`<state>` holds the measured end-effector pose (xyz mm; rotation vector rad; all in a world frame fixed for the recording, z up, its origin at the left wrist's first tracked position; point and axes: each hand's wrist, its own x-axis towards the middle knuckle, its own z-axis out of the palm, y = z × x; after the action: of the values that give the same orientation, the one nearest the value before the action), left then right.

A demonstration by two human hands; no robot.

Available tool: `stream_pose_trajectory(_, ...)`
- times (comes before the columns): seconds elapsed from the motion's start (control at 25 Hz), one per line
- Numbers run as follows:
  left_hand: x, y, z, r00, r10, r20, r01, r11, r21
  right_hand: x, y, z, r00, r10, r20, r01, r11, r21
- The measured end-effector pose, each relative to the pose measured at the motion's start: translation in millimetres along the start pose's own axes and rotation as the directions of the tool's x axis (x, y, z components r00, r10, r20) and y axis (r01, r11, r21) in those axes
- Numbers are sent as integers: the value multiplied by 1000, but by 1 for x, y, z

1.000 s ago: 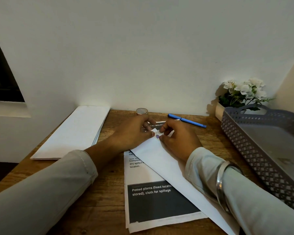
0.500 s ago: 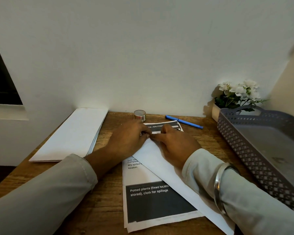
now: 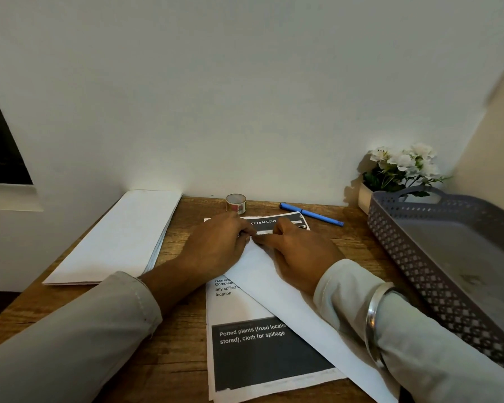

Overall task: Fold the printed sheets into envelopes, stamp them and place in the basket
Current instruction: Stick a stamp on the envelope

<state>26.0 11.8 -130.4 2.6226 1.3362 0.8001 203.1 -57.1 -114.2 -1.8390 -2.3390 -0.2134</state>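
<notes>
Both hands flat on folded white flap of printed sheet, fingertips meeting at its tip. Left hand, right hand, bangle on right wrist. Envelope stack at left of wooden table. Tape roll and blue pen by the wall. Grey basket at right, potted flowers behind it.
</notes>
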Motion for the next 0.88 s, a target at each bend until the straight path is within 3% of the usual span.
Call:
stream_pose_trajectory(0.12, 0, 2, -1, 1000, -9, 13, 9, 1000, 9, 5, 1, 1, 999, 39, -11, -38, 998, 49)
stream_pose_trajectory(0.36, -1, 2, -3, 1000, -6, 20, 7, 1000, -4, -3, 13, -6, 997, -39, -66, 45, 994, 96)
stream_pose_trajectory(0.6, -2, 3, -5, 1000, -13, 17, 13, 999, -30, 1, 3, 1, 999, -46, -26, 47, 999, 26)
stream_pose_trajectory(0.76, -3, 5, -5, 1000, -13, 20, 13, 1000, 0, -1, 16, 0, 994, -63, -94, 78, 984, 162)
stream_pose_trajectory(0.88, -2, 5, -6, 1000, -5, 19, 5, 1000, -7, -2, 16, -1, 993, -48, -106, 62, 988, 139)
